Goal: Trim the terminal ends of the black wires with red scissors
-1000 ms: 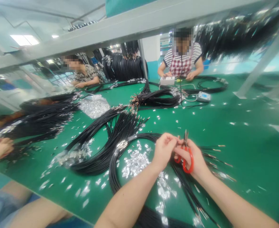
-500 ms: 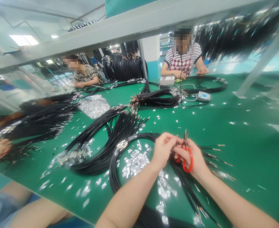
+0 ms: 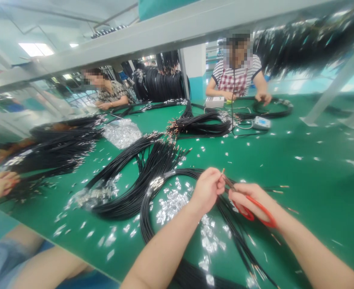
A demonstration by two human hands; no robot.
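Observation:
My left hand is closed in a pinch on a black cable, whose coppery tip sticks up above the fingers. Red-handled scissors are in my right hand, with the blades pointing left toward the pinched cable end. Whether the blades touch the cable I cannot tell. Below my hands, loose black cable ends with bare tips fan out toward me. They belong to a coiled bundle of black cables bound at its upper left. Inside the coil lies a heap of small silvery foil scraps.
More black cable bundles lie left of the coil on the green table. Behind them is a bag of foil pieces. A co-worker's hand is at the left edge; two people sit across. A small white device stands far right.
The scissors have swung from pointing up to pointing left, their handles now spread apart. My right hand has shifted slightly right. The co-worker across has lowered a hand to the cables.

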